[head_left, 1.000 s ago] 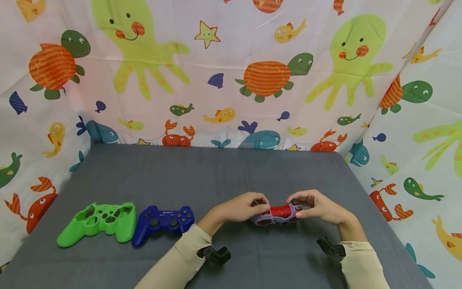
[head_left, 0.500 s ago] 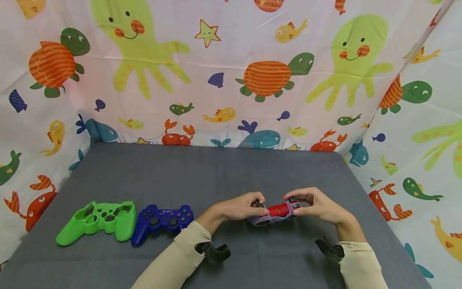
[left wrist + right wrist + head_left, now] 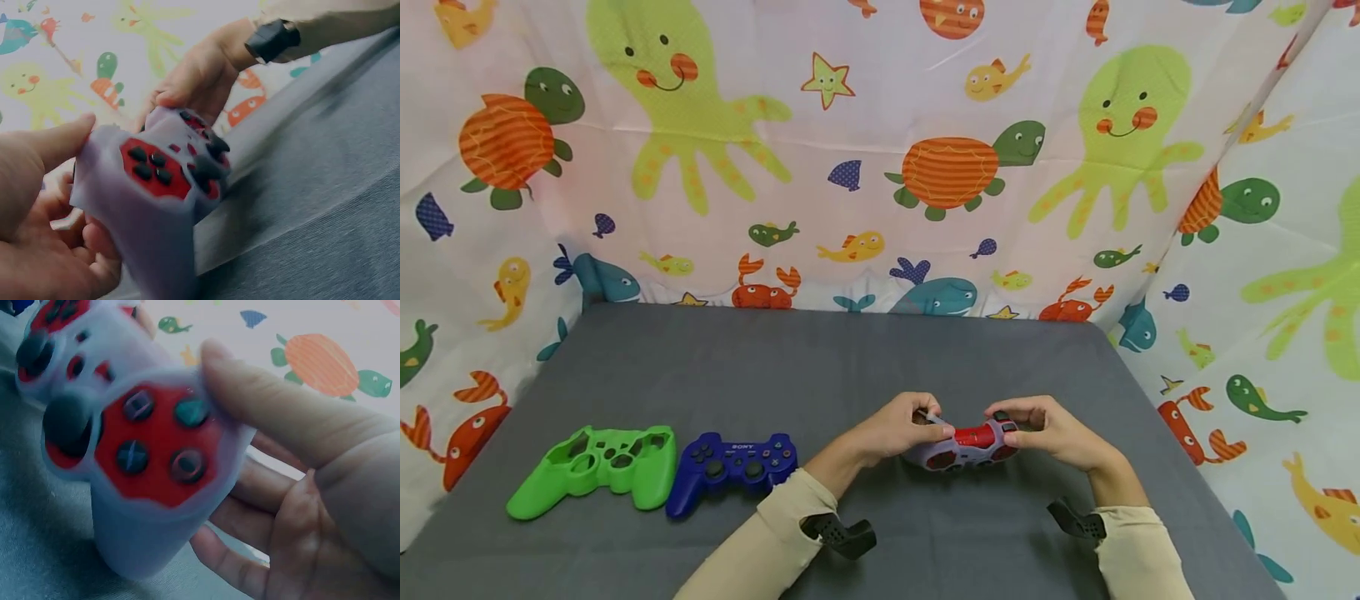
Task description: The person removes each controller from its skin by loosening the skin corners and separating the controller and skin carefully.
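A red game controller in a translucent pale purple silicone cover is held between both hands. My left hand pinches the cover's edge at the left shoulder, its thumb on top and the fingers curled behind. At the other end my right hand grips the right shoulder, the thumb lying along the cover's upper edge. Through the cover's openings the black direction buttons, both sticks and the four-symbol buttons show. In the head view the controller's top edge is bare red between the hands.
To the left on the grey cloth-covered table lie an empty green silicone cover and a blue controller, side by side. A white curtain with sea animals stands behind and along the sides. Each wrist bears a black strap.
The controller tilted up at its right end, then levelled again. My left hand has moved slightly left along the cover's edge. The head view has shifted a little.
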Motion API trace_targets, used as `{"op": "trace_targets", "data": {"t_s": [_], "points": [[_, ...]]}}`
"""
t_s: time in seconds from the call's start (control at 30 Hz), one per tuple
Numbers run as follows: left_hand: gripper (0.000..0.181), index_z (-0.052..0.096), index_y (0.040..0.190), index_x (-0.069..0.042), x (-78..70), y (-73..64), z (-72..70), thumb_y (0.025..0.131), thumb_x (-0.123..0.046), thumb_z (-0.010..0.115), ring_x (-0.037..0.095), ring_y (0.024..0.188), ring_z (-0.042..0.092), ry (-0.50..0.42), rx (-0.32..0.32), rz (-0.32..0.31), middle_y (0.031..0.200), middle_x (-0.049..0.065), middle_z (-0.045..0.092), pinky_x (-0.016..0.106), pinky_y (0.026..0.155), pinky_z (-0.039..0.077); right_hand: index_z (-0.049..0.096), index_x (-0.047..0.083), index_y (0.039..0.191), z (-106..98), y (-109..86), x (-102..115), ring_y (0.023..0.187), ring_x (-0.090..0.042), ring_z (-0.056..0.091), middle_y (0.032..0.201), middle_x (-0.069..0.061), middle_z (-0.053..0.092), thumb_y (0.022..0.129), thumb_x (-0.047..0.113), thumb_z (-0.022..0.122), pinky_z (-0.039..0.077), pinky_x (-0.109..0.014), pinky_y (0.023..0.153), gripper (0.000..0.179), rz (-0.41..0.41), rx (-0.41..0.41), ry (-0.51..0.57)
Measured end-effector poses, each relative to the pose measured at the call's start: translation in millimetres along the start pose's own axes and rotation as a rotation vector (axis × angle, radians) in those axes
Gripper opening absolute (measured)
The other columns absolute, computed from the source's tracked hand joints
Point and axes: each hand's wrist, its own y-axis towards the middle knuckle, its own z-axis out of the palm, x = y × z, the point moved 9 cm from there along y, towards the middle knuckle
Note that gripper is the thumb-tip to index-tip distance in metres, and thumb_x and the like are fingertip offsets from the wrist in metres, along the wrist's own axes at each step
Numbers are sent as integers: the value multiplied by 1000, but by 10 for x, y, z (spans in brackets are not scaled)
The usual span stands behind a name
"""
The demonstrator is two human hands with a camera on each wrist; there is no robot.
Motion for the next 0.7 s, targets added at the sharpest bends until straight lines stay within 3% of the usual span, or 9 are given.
{"op": "trace_targets", "data": {"t_s": [0.1, 0.2, 0.3, 0.5, 0.7], "points": [[29, 43, 82, -12, 55, 16, -52, 94, -9, 70, 10, 62, 37, -31, -2, -29, 68, -4, 39, 25, 60, 33, 48, -19, 134, -26, 7, -35, 91, -12, 72, 112, 3, 75, 98, -1, 57, 60, -31, 79, 41, 7, -15, -6], [33, 43, 83, -11, 67, 7, -73, 89, -6, 75, 12, 64, 38, -4, 13, -36, 71, -2, 40, 26, 60, 33, 48, -19, 135, -37, 2, -63, 92, -11, 72, 113, 5, 75, 99, 0, 57, 60, -30, 80, 42, 21, -16, -2], [35, 43, 84, -9, 29, -6, -87, 87, -5, 78, 14, 69, 40, 74, 2, 7, 78, 0, 41, 27, 62, 34, 47, -19, 136, -35, -16, -82, 92, -11, 72, 114, 6, 75, 99, 0, 56, 60, -30, 80, 42, 34, -11, 5], [36, 44, 86, 5, -106, -45, -161, 88, -7, 78, 26, 94, 50, 199, -104, 127, 94, 13, 48, 32, 75, 39, 47, -17, 137, -34, -11, -99, 93, -11, 73, 111, 4, 76, 100, 2, 56, 59, -30, 81, 43, 59, -34, 11], [33, 47, 78, -2, -147, -85, -182, 89, -9, 77, 20, 94, 49, 211, -159, 161, 93, 4, 46, 32, 75, 41, 48, -16, 138, -43, -10, -117, 91, -10, 72, 108, 5, 76, 101, 5, 56, 59, -28, 81, 43, 87, -61, 0]]}}
